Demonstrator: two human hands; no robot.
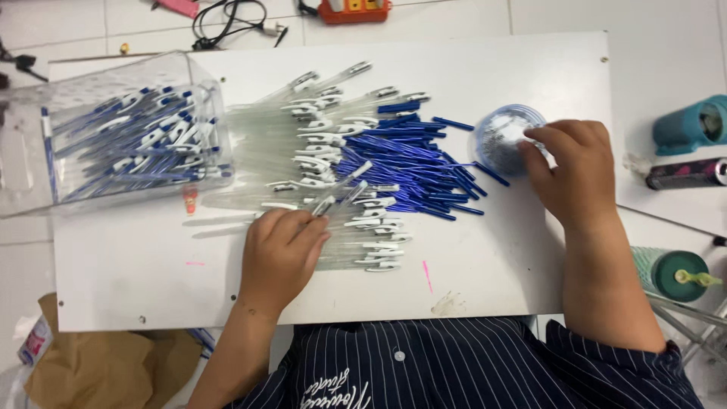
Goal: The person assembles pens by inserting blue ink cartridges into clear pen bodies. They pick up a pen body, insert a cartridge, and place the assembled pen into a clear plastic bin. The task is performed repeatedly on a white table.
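While both hands work on the white board (136,288), the parts lie sorted by kind within reach.
Left hand (279,254): fingers curled on a clear pen barrel (341,198), picking it from the clear pile (257,144).
Barrel axis: slanted, far end pointing up-right.
Right hand (572,174): fingertips pinched together inside the small cup (492,148); contents unclear.
Blue refills (401,167): between the hands, lying mostly left-right.
Clear box (113,129): far left, holding finished pens.
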